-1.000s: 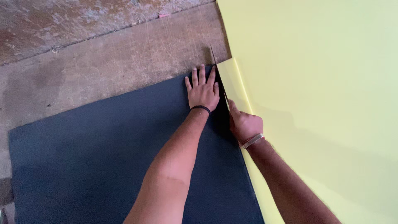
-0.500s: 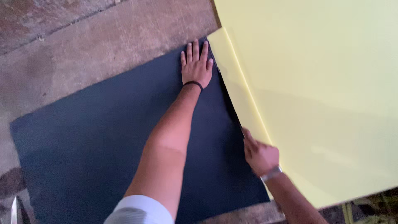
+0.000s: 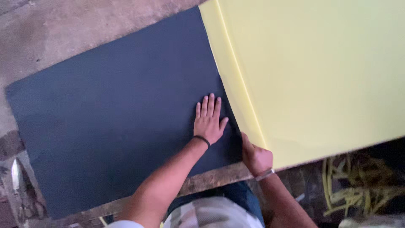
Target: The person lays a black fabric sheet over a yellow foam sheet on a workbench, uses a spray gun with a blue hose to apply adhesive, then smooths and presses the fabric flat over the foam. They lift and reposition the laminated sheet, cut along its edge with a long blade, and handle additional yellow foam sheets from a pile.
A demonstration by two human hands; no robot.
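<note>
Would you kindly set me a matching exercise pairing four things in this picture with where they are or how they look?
Things:
1. left hand
2. right hand
3. dark sheet
4. yellow sheet

Descriptions:
A. pale, covering the upper right of the view
B. pressed flat, fingers spread, on the dark sheet
C. lying on the worn wooden surface, to the left of the pale sheet
D. at the seam where the two sheets meet, near the table's front edge, with a band on its wrist

Pairs: 1-B, 2-D, 3-C, 4-A
</note>
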